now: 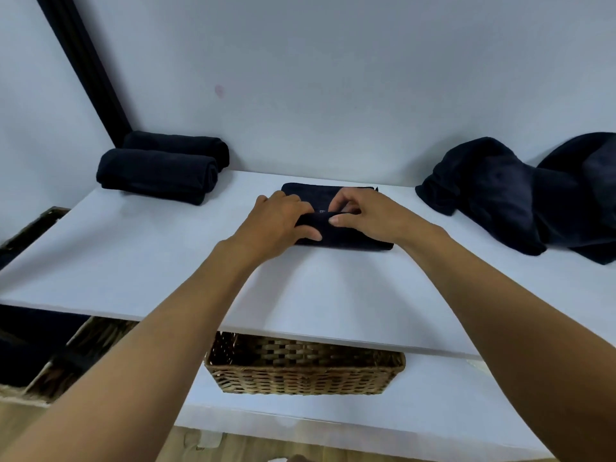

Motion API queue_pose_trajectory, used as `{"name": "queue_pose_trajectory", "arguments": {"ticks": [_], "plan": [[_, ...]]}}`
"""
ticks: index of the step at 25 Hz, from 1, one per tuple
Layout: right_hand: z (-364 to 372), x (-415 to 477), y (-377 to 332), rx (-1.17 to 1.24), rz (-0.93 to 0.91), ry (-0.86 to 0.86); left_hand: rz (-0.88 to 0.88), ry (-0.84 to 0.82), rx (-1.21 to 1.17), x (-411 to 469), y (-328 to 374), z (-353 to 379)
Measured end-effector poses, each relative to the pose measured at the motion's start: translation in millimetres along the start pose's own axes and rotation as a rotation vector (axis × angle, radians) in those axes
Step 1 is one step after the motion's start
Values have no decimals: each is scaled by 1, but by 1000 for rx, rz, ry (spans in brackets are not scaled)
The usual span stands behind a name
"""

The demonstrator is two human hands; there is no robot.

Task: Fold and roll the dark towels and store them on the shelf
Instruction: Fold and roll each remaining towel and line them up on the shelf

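We find two rolls (160, 171) on the shelf's (133, 261) left, a towel (328, 192) mid-shelf, a heap (500, 195) right, a basket (300, 371) underneath.

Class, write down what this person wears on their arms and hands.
Nothing: the left arm and right arm are bare to the picture's edge, no sleeves. The left hand and right hand carry no gloves, rings or watch.

Soft matt cloth: the dark towel (353, 242) and the rolled towels (156, 175) at the back left corner. Smooth matt white: the shelf (150, 261). Rough woven wicker: the basket (300, 371) below
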State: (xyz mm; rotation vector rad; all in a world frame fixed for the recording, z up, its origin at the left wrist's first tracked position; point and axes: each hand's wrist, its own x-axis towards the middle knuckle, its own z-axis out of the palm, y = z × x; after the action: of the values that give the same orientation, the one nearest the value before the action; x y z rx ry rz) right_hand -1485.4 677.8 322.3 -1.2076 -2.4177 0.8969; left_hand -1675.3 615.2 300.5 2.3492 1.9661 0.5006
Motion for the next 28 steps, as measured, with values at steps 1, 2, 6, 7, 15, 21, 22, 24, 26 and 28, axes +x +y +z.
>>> {"name": "queue_pose_trajectory", "arguments": {"ticks": [1, 2, 6, 7, 15, 21, 22, 24, 26, 28], "plan": [[5, -2, 0, -86, -50, 100, -11, -48, -48, 5, -2, -4], [10, -5, -1, -220, -105, 193, -24, -93, -107, 10, -6, -6], [19, -14, 4, -598, -219, 223, -108, -298, -323, 30, -16, -15], [17, -13, 5, -608, -206, 190, -106, -327, -320, 35, -18, -18], [-14, 41, 13, -135, 16, -79, 116, 175, 383, 19, -1, 6], [-9, 46, 5, -302, 18, 139, 18, -341, 122, 75, -7, -26], [-4, 39, 3, -495, -43, 234, -1, -394, 42, 80, -11, -25], [9, 24, 2, -766, -156, 324, -45, -500, -109, 88, -21, -26], [13, 23, 5, -809, -136, 249, -80, -548, -192, 96, -25, -31], [5, 35, 5, -701, -66, 165, -77, -462, -183, 99, -26, -29]]}}
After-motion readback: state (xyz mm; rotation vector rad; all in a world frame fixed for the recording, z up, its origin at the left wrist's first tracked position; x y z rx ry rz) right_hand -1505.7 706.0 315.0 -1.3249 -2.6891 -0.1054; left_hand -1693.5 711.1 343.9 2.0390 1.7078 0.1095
